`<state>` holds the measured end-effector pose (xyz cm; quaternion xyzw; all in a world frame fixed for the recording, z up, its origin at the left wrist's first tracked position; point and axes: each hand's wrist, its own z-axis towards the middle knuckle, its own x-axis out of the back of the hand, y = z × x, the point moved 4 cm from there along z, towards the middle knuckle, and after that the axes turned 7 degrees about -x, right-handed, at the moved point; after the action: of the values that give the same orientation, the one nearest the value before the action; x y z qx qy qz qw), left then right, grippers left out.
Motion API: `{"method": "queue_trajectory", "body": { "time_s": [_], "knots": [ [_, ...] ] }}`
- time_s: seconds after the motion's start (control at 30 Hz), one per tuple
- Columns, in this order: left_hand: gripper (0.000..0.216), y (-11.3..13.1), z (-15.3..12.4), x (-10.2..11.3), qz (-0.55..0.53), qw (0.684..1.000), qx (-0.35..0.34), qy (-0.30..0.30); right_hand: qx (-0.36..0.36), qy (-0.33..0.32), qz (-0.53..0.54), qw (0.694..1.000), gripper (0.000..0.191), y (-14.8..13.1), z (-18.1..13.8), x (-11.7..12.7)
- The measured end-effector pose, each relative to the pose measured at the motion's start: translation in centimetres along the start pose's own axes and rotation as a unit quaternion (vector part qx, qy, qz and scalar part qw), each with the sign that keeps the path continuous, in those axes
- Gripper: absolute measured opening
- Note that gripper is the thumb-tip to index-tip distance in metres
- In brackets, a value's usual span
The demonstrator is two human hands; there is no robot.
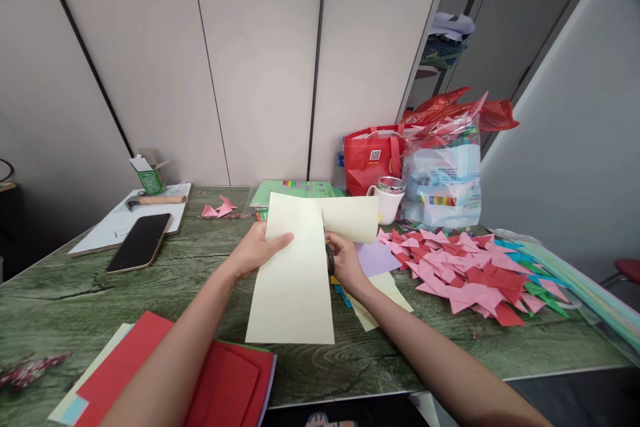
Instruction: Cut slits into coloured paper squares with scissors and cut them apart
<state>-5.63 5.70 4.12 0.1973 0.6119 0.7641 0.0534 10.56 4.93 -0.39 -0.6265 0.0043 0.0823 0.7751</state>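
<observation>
My left hand grips the left edge of a pale yellow sheet of paper, thumb on top. Black-handled scissors are in my right hand, their blades at a cut that runs down the sheet. To the right of the cut, a flap of the same paper bends away above my right hand. Under that hand lie a lilac sheet and pale yellow pieces on the table. The blades are mostly hidden by the paper.
Folded pink and red paper shapes are heaped at right. Behind them stand a white mug, a red bag and a plastic bag. At left are a phone, a hammer and red paper.
</observation>
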Motion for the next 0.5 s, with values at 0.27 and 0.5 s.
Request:
{"method": "queue_trajectory", "body": {
  "time_s": [0.27, 0.5],
  "knots": [
    [0.038, 0.01, -0.06, -0.01, 0.006, 1.0, 0.001, 0.0, -0.003, 0.002, -0.005, 1.0, 0.02, 0.19, 0.07, 0.0],
    [0.038, 0.15, -0.12, -0.08, 0.003, 1.0, 0.007, -0.002, -0.005, 0.012, 0.0, 1.0, 0.016, -0.12, -0.08, -0.18]
  ]
}}
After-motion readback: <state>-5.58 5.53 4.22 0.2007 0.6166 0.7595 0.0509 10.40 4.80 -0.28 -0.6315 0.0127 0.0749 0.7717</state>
